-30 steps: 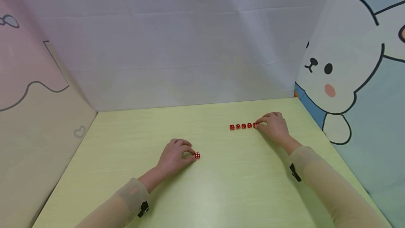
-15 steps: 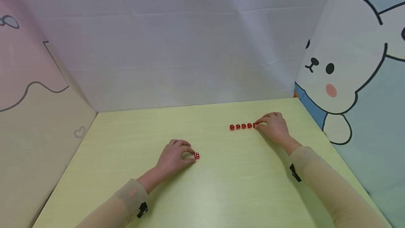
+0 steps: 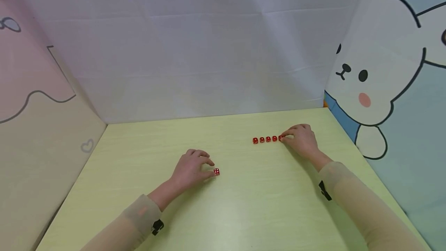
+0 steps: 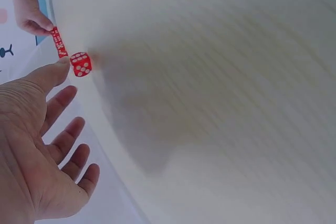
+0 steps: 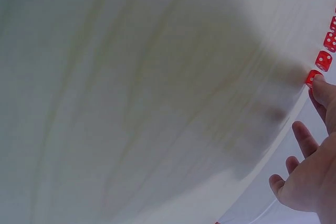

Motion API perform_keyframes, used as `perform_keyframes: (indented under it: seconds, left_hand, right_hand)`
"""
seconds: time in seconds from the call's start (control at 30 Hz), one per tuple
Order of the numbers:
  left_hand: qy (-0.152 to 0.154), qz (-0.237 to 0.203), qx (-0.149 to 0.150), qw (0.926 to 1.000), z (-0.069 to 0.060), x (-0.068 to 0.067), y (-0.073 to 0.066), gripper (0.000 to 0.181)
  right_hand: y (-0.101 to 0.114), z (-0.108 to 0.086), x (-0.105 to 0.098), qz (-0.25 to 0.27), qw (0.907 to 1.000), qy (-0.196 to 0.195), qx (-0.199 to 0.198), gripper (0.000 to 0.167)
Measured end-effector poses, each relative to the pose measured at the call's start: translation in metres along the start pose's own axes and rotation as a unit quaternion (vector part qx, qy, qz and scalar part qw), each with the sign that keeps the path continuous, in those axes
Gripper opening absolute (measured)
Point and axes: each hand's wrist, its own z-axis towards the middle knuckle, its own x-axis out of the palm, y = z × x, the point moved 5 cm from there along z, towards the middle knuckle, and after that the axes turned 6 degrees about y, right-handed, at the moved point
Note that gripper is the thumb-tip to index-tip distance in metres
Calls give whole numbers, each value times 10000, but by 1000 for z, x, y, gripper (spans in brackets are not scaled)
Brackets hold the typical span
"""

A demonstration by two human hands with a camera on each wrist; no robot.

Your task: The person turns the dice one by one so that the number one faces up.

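Observation:
A red die with white dots (image 3: 216, 171) sits on the table in the head view, apart from the others. My left hand (image 3: 191, 168) is beside it, thumb tip at the die, with the index finger raised off it and the fingers spread in the left wrist view. Farther back on the right, several red dice (image 3: 268, 139) form a spaced row. At the row's right end my right hand (image 3: 301, 139) pinches the last die (image 5: 312, 78) between thumb and index finger; that die is partly hidden by the thumb.
The pale yellow table (image 3: 226, 212) meets a white cloth backdrop (image 3: 209, 69) at the back. A panel with a cartoon rabbit (image 3: 379, 57) stands on the right, and a pink and beige panel (image 3: 38, 134) on the left.
The left index finger has lifted away from the single die, letting it go, and the hand has opened. The die stays in place. The right hand has not visibly moved.

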Motion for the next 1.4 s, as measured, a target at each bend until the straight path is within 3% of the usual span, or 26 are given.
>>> perform_keyframes:
  seconds: [0.4, 1.07, 1.2, 1.4]
  left_hand:
    - [205, 296, -102, 9993, 5, -7, -14, 18]
    - [82, 350, -94, 9993, 5, -2, -13, 12]
    - [-3, 101, -87, 9999, 6, 0, -8, 12]
    - [-128, -782, -202, 9967, 8, 0, -1, 12]
  right_hand:
    - [1, 0, -2, 44, 10000, -83, -22, 25]
    - [1, 2, 0, 46, 10000, -46, 57, 25]
    - [2, 1, 0, 43, 10000, -32, 46, 25]
    - [2, 0, 0, 34, 10000, -30, 32, 26]
